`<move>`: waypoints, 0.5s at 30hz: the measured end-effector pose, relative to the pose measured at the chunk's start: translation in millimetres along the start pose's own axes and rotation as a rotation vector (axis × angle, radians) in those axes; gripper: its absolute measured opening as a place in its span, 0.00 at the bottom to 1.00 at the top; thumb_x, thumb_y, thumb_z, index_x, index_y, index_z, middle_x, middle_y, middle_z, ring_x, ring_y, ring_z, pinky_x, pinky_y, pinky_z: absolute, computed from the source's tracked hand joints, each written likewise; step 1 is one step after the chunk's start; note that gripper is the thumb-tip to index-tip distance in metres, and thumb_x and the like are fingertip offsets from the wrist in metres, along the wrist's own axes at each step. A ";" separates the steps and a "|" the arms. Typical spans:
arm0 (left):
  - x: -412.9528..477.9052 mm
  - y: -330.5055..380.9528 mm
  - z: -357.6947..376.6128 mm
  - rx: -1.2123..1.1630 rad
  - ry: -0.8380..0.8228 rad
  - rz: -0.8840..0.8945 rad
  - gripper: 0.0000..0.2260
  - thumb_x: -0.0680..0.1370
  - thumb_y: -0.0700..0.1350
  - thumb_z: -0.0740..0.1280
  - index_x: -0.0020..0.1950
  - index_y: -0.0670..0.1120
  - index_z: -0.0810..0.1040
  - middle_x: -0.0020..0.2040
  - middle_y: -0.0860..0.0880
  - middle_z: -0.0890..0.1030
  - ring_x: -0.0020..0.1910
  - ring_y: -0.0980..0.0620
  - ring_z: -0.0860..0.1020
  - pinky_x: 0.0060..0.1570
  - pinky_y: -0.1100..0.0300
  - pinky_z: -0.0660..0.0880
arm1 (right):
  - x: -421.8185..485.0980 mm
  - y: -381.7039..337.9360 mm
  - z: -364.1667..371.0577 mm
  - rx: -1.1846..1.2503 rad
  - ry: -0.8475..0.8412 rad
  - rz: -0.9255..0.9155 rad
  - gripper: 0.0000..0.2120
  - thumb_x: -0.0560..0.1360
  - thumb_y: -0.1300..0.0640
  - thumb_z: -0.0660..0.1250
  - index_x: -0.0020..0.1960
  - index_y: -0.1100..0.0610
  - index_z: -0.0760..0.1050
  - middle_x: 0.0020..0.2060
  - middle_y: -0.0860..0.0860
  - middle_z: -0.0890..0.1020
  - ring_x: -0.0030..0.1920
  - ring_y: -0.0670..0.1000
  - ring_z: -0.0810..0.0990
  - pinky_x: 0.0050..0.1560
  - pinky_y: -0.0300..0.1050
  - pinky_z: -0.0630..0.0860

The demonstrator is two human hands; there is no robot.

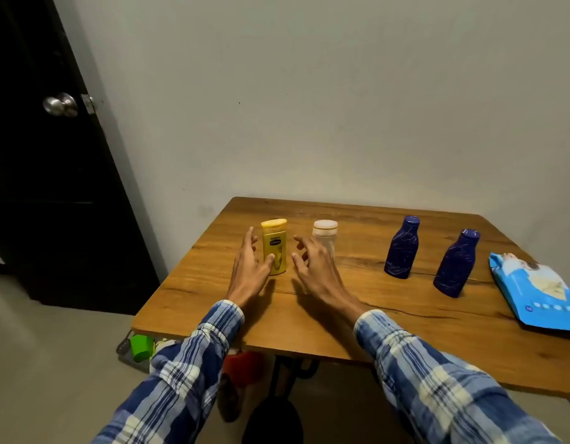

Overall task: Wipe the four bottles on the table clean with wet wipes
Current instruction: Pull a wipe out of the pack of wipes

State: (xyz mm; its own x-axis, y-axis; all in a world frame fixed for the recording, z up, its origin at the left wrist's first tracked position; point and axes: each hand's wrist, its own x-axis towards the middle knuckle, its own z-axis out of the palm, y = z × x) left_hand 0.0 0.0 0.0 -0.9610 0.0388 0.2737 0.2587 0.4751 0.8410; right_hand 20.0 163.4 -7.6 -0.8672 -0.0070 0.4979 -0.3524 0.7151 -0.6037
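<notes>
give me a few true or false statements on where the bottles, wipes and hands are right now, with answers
1. The yellow bottle stands between the left hand and the right hand. True.
2. The wipes pack lies at the table's left edge. False: it lies at the right edge.
3. The left blue bottle and the right blue bottle stand on their bases. True.
4. The right hand grips the clear bottle. False: it holds nothing, fingers spread.

Dim, warm light leaves soft shadows on the table (357, 225), the door (37, 187) left of it is almost black, and the outer edges bend and blur slightly.
</notes>
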 end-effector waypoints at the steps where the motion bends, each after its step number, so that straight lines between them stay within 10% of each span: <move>1: 2.3 -0.8 2.0 -0.025 -0.003 -0.005 0.37 0.80 0.43 0.70 0.82 0.50 0.52 0.77 0.45 0.68 0.71 0.49 0.71 0.70 0.40 0.70 | 1.7 -0.7 4.5 0.020 -0.010 0.031 0.21 0.82 0.56 0.63 0.74 0.56 0.67 0.67 0.54 0.75 0.63 0.49 0.76 0.64 0.50 0.77; 9: 8.4 -9.9 10.1 -0.088 -0.003 0.026 0.17 0.82 0.40 0.66 0.70 0.45 0.71 0.65 0.44 0.80 0.64 0.45 0.78 0.60 0.47 0.79 | 10.0 -6.8 20.4 0.053 -0.062 0.070 0.21 0.83 0.58 0.61 0.75 0.55 0.66 0.70 0.54 0.74 0.67 0.51 0.74 0.68 0.47 0.72; 15: 7.1 -3.7 17.3 -0.093 -0.028 0.080 0.17 0.82 0.39 0.65 0.71 0.44 0.71 0.65 0.45 0.79 0.61 0.52 0.77 0.49 0.65 0.76 | 6.9 3.6 14.5 0.133 -0.013 0.063 0.20 0.83 0.59 0.61 0.74 0.53 0.67 0.62 0.50 0.80 0.55 0.44 0.79 0.50 0.35 0.79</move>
State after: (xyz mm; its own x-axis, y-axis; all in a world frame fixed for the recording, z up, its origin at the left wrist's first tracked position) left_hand -9.5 13.8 -9.2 -0.9390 0.0986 0.3294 0.3412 0.3859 0.8571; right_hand 7.7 155.8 -15.3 -0.8933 0.0249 0.4488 -0.3401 0.6154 -0.7111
